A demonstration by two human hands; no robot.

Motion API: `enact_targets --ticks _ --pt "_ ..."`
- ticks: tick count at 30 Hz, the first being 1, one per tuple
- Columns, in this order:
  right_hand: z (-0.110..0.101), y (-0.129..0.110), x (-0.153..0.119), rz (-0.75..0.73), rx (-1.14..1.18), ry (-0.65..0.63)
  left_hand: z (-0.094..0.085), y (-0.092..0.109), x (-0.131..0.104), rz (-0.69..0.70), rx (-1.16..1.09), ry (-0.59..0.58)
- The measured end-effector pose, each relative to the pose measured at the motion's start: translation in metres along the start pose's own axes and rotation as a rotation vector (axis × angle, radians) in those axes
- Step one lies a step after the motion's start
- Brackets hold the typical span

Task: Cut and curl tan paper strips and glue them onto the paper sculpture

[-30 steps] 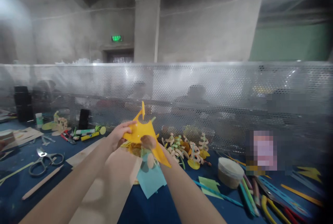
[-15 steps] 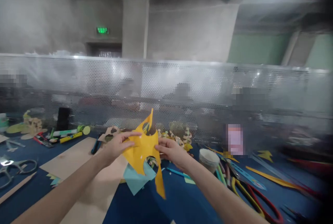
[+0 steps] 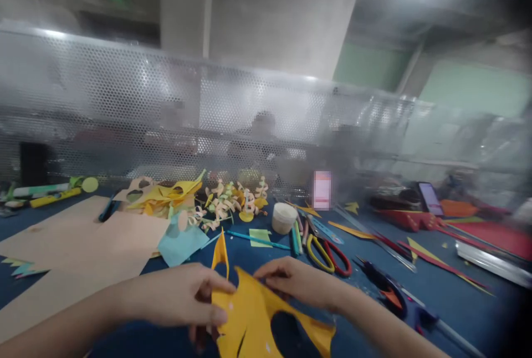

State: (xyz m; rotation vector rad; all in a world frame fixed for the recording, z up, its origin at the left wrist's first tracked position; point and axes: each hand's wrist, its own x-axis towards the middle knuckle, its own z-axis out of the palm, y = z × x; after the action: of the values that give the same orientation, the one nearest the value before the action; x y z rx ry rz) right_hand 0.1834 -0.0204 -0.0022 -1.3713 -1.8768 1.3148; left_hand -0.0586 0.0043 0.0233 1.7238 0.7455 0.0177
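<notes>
A sheet of yellow paper (image 3: 249,319) with rounded holes cut out of it hangs low in front of me, its lower part beyond the frame's bottom edge. My left hand (image 3: 187,297) pinches its left side between thumb and fingers. On the other side, the curled fingers of my right hand (image 3: 299,283) close at the upper right edge, partly hidden behind the sheet. A narrow strip of the same paper stands up near my left fingertips. Beyond my hands lies a blue paper piece (image 3: 183,241), with a blue pencil-like stick (image 3: 257,239) over a pale green slip (image 3: 260,238).
Large beige sheets (image 3: 100,236) cover the left. Yellow scraps (image 3: 170,194) and curled paper strips (image 3: 226,200) lie at the back before a perforated screen (image 3: 233,103). To the right are a white cup (image 3: 284,218), scissors (image 3: 328,255) and a glue gun (image 3: 399,297).
Both hands have brought the yellow paper down and closer to me. The view has swung right and down, bringing the glue gun and red paper into sight.
</notes>
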Motion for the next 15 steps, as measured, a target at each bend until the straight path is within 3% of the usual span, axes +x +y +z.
enact_targets --ticks 2,4,7,10,15 --pt "-0.001 0.005 -0.005 0.011 -0.079 0.003 0.012 0.002 -0.002 -0.041 0.03 -0.051" --pt "0.001 0.006 -0.009 0.008 -0.146 0.017 0.023 0.003 -0.002 -0.041 0.054 0.018" --pt "0.007 0.004 -0.014 -0.023 -0.255 0.072 0.035 0.005 0.003 0.049 -0.054 0.13" --pt "0.011 0.004 -0.019 -0.042 -0.332 0.124 0.043 0.008 0.009 0.13 -0.221 0.108" --pt "0.007 0.009 -0.019 -0.064 -0.38 0.179 0.048 0.005 0.007 -0.022 -0.021 0.208"
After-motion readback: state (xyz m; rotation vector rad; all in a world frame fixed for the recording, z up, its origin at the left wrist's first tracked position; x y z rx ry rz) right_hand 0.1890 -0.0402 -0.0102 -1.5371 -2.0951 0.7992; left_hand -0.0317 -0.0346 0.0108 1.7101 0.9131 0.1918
